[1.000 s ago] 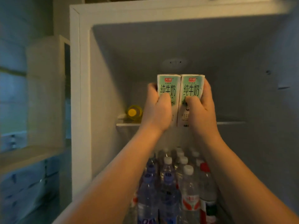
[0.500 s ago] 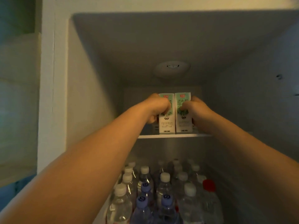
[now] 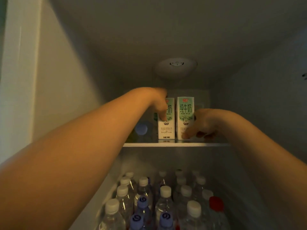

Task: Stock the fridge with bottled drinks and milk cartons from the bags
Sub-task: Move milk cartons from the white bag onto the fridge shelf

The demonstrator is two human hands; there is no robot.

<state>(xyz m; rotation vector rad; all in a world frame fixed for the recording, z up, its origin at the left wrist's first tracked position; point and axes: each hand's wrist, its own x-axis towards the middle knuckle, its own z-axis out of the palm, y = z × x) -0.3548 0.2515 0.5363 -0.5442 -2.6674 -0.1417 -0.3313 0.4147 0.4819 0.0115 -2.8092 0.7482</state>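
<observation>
Two green-and-white milk cartons stand upright side by side on the fridge's upper glass shelf (image 3: pixel 216 144). My left hand (image 3: pixel 157 100) reaches in from the left and grips the left milk carton (image 3: pixel 167 128) near its top, thumb down its front. The right milk carton (image 3: pixel 185 110) stands free beside it. My right hand (image 3: pixel 205 123) hangs lower at that carton's right side, fingers loose and pointing down, one fingertip by the carton's base. Both hands are blurred.
A bottle with a pale blue cap (image 3: pixel 141 129) lies on the upper shelf left of the cartons. Below, several water bottles (image 3: pixel 165 201) with white and blue caps and one red-capped bottle (image 3: pixel 216 203) fill the lower compartment. A round light dome (image 3: pixel 176 67) sits on the fridge ceiling.
Both cartons went from held up in front of the shelf to standing on it. My right hand has slid down off its carton; my left hand stays on its carton.
</observation>
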